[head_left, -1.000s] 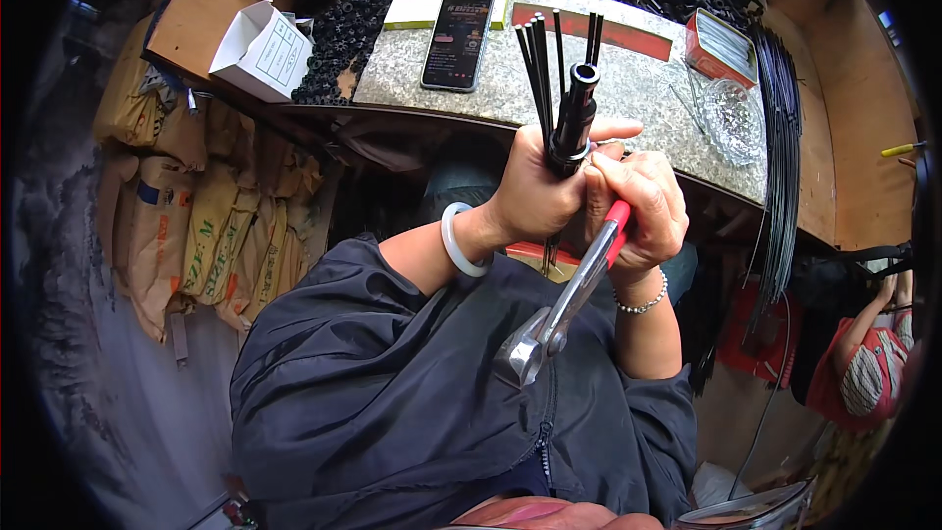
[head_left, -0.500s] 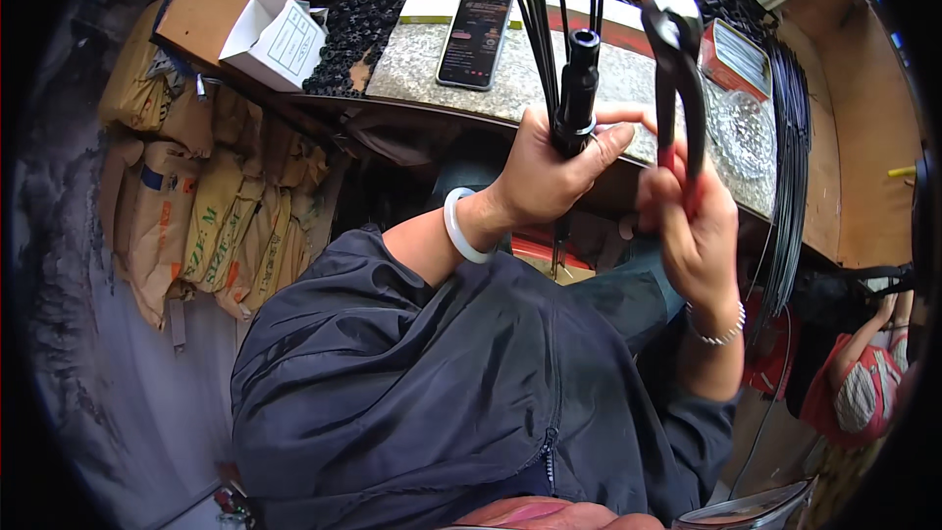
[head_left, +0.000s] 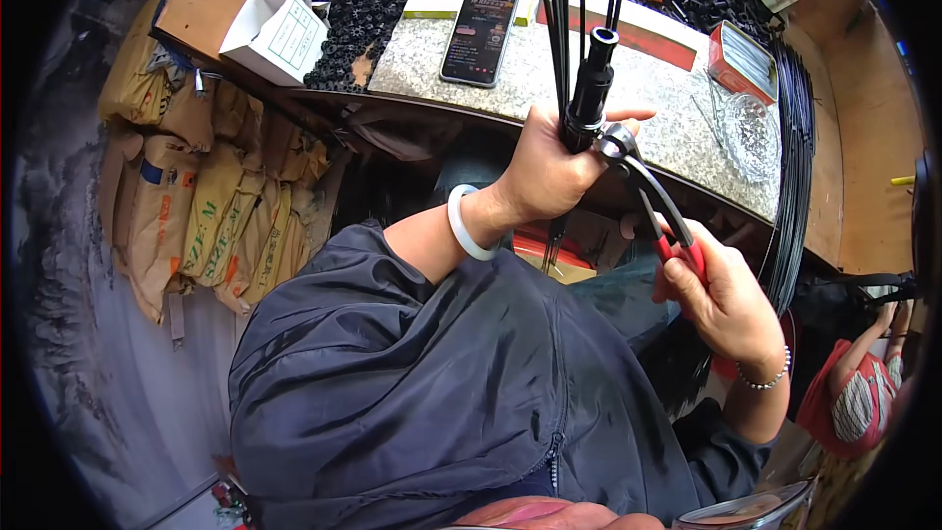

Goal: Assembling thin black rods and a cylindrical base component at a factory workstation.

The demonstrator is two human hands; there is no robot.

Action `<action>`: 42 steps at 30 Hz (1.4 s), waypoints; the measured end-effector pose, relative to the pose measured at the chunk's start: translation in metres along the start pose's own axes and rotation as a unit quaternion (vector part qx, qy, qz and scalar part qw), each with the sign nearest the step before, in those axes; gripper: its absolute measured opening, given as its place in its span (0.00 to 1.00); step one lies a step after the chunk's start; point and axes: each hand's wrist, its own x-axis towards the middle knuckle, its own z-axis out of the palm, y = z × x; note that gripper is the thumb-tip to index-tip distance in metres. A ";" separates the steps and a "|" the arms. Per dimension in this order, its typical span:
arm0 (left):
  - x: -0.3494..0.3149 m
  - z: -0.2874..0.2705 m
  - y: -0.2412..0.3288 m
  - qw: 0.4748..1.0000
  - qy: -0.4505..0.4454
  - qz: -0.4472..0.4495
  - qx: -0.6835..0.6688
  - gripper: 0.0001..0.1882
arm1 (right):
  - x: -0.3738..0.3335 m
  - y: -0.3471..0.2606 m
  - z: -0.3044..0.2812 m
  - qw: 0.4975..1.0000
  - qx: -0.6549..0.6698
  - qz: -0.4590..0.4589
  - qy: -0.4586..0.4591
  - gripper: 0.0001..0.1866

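My left hand point(head_left: 551, 175) is wrapped round a black stepped tube point(head_left: 593, 83) with a round hole in its upper end. Several thin black strips point(head_left: 561, 44) rise beside the tube, and more strip ends hang below the hand. My right hand point(head_left: 731, 299) grips a pair of pincers point(head_left: 655, 198) by the red handles. Its metal jaws are at the tube's lower end, by my left thumb. Whether the jaws bite on anything is too small to tell.
A phone point(head_left: 481, 34) lies on the speckled worktop point(head_left: 422, 64). Black small parts point(head_left: 358, 25) heap behind it. A white box point(head_left: 280, 34), a red box point(head_left: 741, 64), a clear dish point(head_left: 748, 132) and long black strips point(head_left: 797, 147) stand around. Sacks point(head_left: 172, 226) lean left; another person point(head_left: 859, 388) sits right.
My right hand has lowered and swung the pincers down, bringing the jaws from above the worktop to the tube beside my left thumb. The tube has shifted slightly right.
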 end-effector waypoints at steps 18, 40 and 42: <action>-0.005 -0.002 0.005 0.999 0.004 0.036 0.012 0.09 | 0.004 0.009 0.012 0.999 -0.025 -0.003 0.027 0.11; 0.001 -0.029 0.032 0.993 0.028 0.048 -0.103 0.16 | 0.096 0.123 0.000 0.771 -0.520 0.006 0.368 0.25; 0.003 -0.031 0.026 0.994 0.033 0.052 -0.089 0.16 | 0.086 0.103 0.019 0.765 -0.487 -0.102 0.409 0.25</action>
